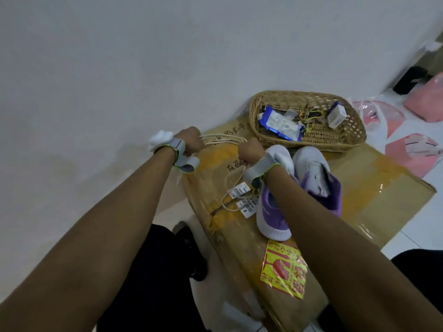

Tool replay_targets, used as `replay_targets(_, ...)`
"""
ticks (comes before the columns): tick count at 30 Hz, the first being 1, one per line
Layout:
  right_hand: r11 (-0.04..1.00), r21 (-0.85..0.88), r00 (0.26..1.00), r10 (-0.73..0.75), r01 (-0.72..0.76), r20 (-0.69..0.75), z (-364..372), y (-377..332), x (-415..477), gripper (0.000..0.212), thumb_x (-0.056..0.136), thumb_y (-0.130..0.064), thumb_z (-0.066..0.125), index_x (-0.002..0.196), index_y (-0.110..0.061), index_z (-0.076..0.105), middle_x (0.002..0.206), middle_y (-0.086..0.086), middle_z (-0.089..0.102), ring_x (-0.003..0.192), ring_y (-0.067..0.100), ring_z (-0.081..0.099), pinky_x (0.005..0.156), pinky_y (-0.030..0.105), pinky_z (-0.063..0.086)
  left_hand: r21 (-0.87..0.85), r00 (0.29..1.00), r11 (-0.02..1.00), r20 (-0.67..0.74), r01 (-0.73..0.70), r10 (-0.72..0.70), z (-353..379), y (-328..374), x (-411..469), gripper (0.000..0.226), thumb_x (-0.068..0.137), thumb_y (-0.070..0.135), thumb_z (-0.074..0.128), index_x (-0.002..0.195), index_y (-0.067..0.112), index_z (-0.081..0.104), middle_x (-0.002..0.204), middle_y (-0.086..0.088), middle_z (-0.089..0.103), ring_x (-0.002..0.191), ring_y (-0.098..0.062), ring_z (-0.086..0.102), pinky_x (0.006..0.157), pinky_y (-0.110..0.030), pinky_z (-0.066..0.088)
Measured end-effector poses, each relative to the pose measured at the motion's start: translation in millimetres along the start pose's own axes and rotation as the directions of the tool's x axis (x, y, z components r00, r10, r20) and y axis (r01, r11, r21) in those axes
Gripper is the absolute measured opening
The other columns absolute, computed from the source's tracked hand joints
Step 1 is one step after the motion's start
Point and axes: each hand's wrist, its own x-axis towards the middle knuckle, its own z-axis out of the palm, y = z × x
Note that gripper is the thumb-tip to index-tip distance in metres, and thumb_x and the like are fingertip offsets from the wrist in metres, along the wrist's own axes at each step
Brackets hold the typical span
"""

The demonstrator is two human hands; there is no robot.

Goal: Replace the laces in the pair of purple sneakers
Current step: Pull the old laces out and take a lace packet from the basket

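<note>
1. Left hand (189, 143) is a closed fist at about 11 o'clock of the near sneaker, fingers curled round one end of a bundle of cream laces (224, 139).
2. Right hand (249, 149) is also fisted, gripping the other end. Several strands run taut between the two fists.
3. More lace hangs from the right fist towards 6 o'clock, ending in loose loops with white barcode tags (239, 190) lying on the cardboard sheet (383, 192).
4. The purple sneakers sit side by side on the cardboard. The near sneaker (272, 212) lies just under the right wrist, and the far sneaker (314, 173) is at its 2 o'clock. The forearm hides the eyelets, so whether any lace is in them cannot be told.
5. A wicker basket (287, 99) of small packets stands at 12 o'clock of the shoes. A red-and-yellow sticker (284, 269) is at their 6 o'clock.
6. Judged step: drawing the new laces apart to separate the pair, with threading not yet begun.
7. To do it well:
   - Pull evenly and gently, so the strands slide rather than knot.
   - Remove the tags first, since they would likely snag in an eyelet.
   - Find one aglet end, match the two lace lengths, then start at the toe-end eyelets of the near sneaker.
</note>
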Motion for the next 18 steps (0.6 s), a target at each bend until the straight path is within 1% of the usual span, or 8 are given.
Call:
replay_targets(4, 0.975, -0.222, 0.996, -0.038, 0.018, -0.086, 5.6, 10.1, 10.2, 0.03, 0.094, -0.007, 0.047, 0.067, -0.011, 0.034, 0.072, 0.007, 0.036, 0.058, 0.017, 0.031, 0.055, 0.027, 0.031, 0.047, 0.995, 0.999, -0.102, -0.001, 0.006, 16.5, 6.4, 18.4, 0.021, 0.1, 0.016, 0.053, 0.098, 0.002, 0.068, 0.095, -0.022, 0.064, 0.066, -0.03, 0.05, 0.061, -0.034, 0.043)
replay_targets(6, 0.96, -0.277, 0.994, -0.062, 0.035, -0.091, 5.5, 11.3, 12.5, 0.011, 0.095, -0.007, 0.047, 0.096, 0.001, 0.054, 0.083, 0.011, 0.04, 0.073, 0.022, 0.038, 0.065, 0.028, 0.033, 0.069, 0.987, 0.998, -0.16, 0.007, 0.005, 17.2, 10.4, 23.2, 0.017, 0.098, 0.012, 0.053, 0.098, 0.001, 0.066, 0.095, -0.025, 0.062, 0.063, -0.032, 0.05, 0.062, -0.037, 0.043)
replay_targets(7, 0.955, -0.295, 0.994, -0.069, 0.042, -0.085, 6.5, 12.0, 14.7, 0.024, 0.094, -0.007, 0.047, 0.115, 0.004, 0.054, 0.091, 0.014, 0.044, 0.083, 0.023, 0.04, 0.072, 0.029, 0.033, 0.088, 0.984, 0.996, -0.179, 0.019, -0.003, 17.9, 10.9, 25.8, 0.017, 0.097, 0.01, 0.052, 0.099, -0.001, 0.065, 0.095, -0.028, 0.06, 0.063, -0.033, 0.051, 0.061, -0.039, 0.044)
replay_targets(9, 0.938, -0.341, 0.994, -0.086, 0.059, -0.064, 6.7, 10.0, 11.8, 0.037, 0.093, -0.006, 0.048, 0.129, 0.003, 0.047, 0.111, 0.022, 0.054, 0.095, 0.028, 0.049, 0.079, 0.034, 0.038, 0.119, 0.982, 0.992, -0.187, 0.037, -0.014, 20.3, 12.9, 24.2, 0.014, 0.096, 0.007, 0.053, 0.103, 0.0, 0.062, 0.098, -0.027, 0.059, 0.067, -0.032, 0.052, 0.064, -0.038, 0.045)
replay_targets(12, 0.923, -0.372, 0.987, -0.136, 0.095, -0.085, 3.6, 7.9, 6.3, 0.037, 0.091, -0.005, 0.05, 0.127, 0.002, 0.048, 0.123, 0.025, 0.056, 0.112, 0.038, 0.056, 0.088, 0.039, 0.046, 0.154, 0.979, 0.988, -0.201, 0.001, 0.031, 19.3, 15.0, 17.5, 0.016, 0.095, 0.006, 0.056, 0.108, 0.015, 0.061, 0.104, -0.015, 0.058, 0.081, -0.027, 0.054, 0.077, -0.035, 0.044)
replay_targets(14, 0.905, -0.41, 0.985, -0.159, 0.115, -0.074, -4.2, 7.0, 3.4, 0.034, 0.091, -0.004, 0.05, 0.124, 0.003, 0.053, 0.12, 0.023, 0.058, 0.112, 0.039, 0.057, 0.087, 0.038, 0.046, 0.128, 0.977, 0.991, -0.199, -0.047, 0.072, 19.5, 16.8, 12.6, 0.034, 0.093, 0.007, 0.059, 0.127, 0.012, 0.059, 0.123, -0.018, 0.058, 0.106, -0.036, 0.058, 0.09, -0.039, 0.049)
replay_targets(15, 0.895, -0.428, 0.985, -0.164, 0.124, -0.059, -8.9, 8.0, 4.8, 0.033, 0.091, -0.004, 0.051, 0.122, 0.003, 0.057, 0.119, 0.022, 0.061, 0.112, 0.037, 0.058, 0.087, 0.036, 0.047, 0.09, 0.977, 0.993, -0.187, -0.082, 0.098, 18.4, 20.0, 8.6, 0.035, 0.093, 0.008, 0.061, 0.127, 0.01, 0.061, 0.126, -0.018, 0.06, 0.11, -0.037, 0.059, 0.091, -0.04, 0.051)
replay_targets(18, 0.871, -0.459, 0.978, -0.209, 0.176, -0.022, -29.0, 7.3, 1.9, 0.029, 0.089, -0.003, 0.053, 0.112, 0.0, 0.07, 0.117, 0.018, 0.067, 0.106, 0.032, 0.063, 0.088, 0.034, 0.051, -0.019, 0.971, 0.972, -0.054, -0.234, 0.233, 15.8, 32.8, -11.0, 0.016, 0.091, 0.012, 0.068, 0.105, 0.011, 0.076, 0.106, -0.009, 0.073, 0.097, -0.026, 0.066, 0.081, -0.032, 0.053)
